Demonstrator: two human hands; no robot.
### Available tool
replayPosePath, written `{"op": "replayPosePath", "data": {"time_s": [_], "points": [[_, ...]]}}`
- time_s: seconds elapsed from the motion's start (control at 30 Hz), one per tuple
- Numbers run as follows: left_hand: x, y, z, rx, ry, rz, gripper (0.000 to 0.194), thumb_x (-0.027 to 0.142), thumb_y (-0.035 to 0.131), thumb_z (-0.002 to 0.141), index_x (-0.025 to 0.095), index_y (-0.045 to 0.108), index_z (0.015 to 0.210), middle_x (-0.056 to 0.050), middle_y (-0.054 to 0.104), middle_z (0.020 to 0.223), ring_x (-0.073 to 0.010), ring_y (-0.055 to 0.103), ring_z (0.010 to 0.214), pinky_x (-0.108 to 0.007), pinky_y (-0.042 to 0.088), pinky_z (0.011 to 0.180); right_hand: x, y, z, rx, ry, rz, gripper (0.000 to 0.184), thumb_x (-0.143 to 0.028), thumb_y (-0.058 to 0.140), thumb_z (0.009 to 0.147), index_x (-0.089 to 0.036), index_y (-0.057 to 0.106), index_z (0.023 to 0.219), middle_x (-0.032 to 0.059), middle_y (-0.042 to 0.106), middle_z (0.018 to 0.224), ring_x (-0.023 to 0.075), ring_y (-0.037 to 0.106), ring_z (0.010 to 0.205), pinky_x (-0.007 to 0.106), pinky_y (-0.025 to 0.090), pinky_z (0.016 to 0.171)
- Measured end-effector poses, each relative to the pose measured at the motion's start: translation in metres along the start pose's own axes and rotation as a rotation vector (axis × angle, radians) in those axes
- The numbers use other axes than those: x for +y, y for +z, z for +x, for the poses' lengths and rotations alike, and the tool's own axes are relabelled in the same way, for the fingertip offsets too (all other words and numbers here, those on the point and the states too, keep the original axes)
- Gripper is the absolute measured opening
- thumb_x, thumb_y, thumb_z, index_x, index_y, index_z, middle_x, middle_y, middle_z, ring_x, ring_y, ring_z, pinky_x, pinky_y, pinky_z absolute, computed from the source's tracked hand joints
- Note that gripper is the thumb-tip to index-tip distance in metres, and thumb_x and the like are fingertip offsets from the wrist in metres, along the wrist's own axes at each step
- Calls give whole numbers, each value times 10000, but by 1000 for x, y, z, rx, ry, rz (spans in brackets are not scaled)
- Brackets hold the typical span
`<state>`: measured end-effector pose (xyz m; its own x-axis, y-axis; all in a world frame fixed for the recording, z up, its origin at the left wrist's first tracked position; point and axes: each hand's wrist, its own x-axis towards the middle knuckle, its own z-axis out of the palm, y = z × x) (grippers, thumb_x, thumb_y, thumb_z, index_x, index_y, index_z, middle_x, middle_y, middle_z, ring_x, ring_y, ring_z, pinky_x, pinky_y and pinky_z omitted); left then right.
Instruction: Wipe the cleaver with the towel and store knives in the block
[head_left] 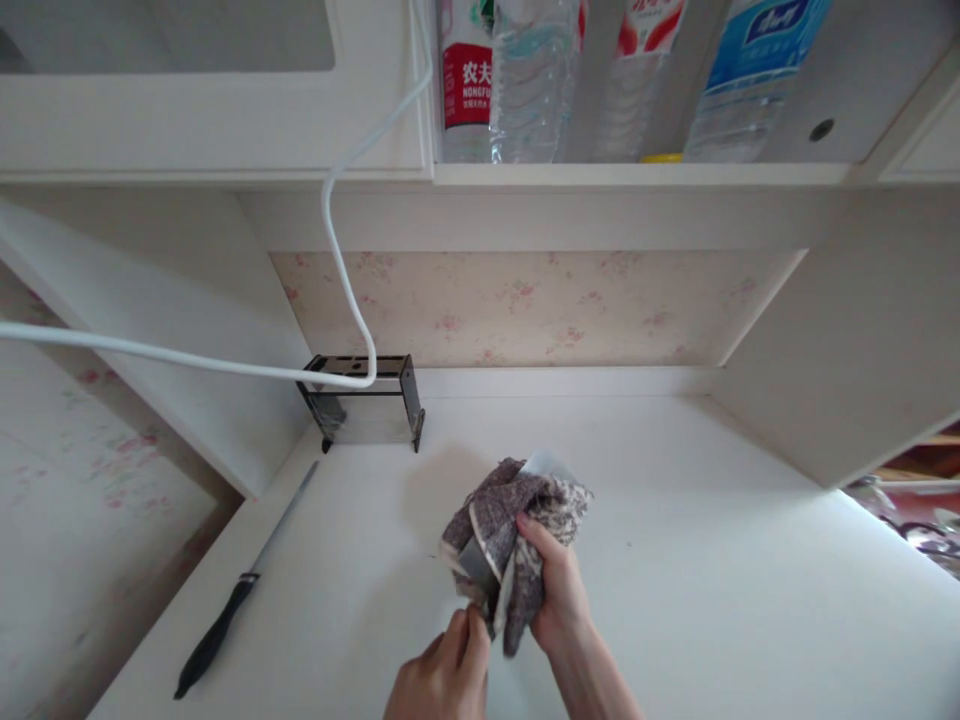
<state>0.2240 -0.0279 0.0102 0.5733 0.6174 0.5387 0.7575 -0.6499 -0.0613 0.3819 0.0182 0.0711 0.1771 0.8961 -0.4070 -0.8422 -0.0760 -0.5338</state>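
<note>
Over the white surface [660,600], your right hand [559,585] clasps a bunched brown cloth [499,510], thumb on top, apparently steadying it; your left hand [446,665] pinches its lower edge, likely for control.

Plastic bottles [529,100], cut off by the upper edge, occupy the open section of the white wall cabinet [225,125] above a strip of floral wallpaper [517,300]. A white cable [187,361] loops down before a dark-framed rack [408,390] at the rear left of the white counter [675,600]. Near the rack, a slender black-handled rod [247,580] lies obliquely.
</note>
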Motion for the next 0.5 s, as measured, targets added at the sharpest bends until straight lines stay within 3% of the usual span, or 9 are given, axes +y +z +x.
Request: {"op": "replayPosePath", "data": {"time_s": [0.13,0.27,0.5], "points": [[-11,-2,-9,43,63,72,378,-3,401,752,137,575,1057,-69,728,891,-112,672,558,-167,465,397,-26,-1,17,69,22,-2,388,-225,785,602,-114,661,953,92,738,804,243,706,654,298,582,553],[-21,-16,-10,18,77,46,354,26,417,761,131,569,1063,-76,729,885,-135,685,605,-191,502,457,-45,-7,29,31,-60,-64,343,-204,777,603,-135,669,921,75,739,789,229,701,606,295,593,544],[-45,-41,-11,37,-76,-110,268,105,454,813,172,536,1059,-50,714,805,-156,660,550,-225,484,482,-104,-14,56,-56,-202,-91,239,-221,714,690,-150,675,916,57,744,833,216,716,706,297,610,632]]}}
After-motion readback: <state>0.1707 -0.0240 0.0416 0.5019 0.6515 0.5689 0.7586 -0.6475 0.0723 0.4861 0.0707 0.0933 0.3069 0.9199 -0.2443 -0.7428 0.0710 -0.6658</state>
